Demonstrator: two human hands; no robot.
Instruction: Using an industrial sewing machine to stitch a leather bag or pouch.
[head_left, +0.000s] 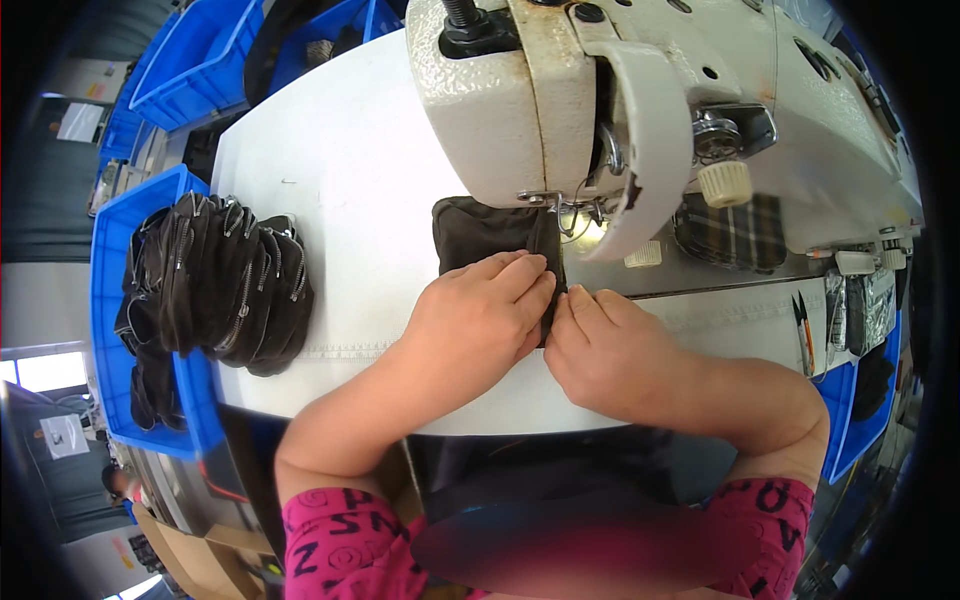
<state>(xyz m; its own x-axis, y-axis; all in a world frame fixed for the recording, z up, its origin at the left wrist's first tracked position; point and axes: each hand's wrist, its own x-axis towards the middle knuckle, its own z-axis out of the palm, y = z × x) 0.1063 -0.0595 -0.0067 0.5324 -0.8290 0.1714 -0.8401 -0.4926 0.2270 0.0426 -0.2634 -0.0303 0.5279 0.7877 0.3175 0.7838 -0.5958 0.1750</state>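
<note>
A dark brown fabric piece (475,230) lies under the needle area of a white sewing machine (560,110). My left hand (485,305) rests on its near part, fingers bent and pressed together on the cloth. At the cloth's right edge, my right hand (610,345) pinches the fabric between thumb and fingers, close beside the left fingertips. The machine's small lamp lights the spot just right of the needle. The lower part of the fabric is hidden beneath my hands.
Left, dark zippered pouches (235,280) pile over a blue bin (110,370) and the table edge. A plaid fabric piece (735,232) lies right of the needle. Tweezers (802,335) and a pen-like tool lie at the table's right. Another blue bin (200,65) stands far left.
</note>
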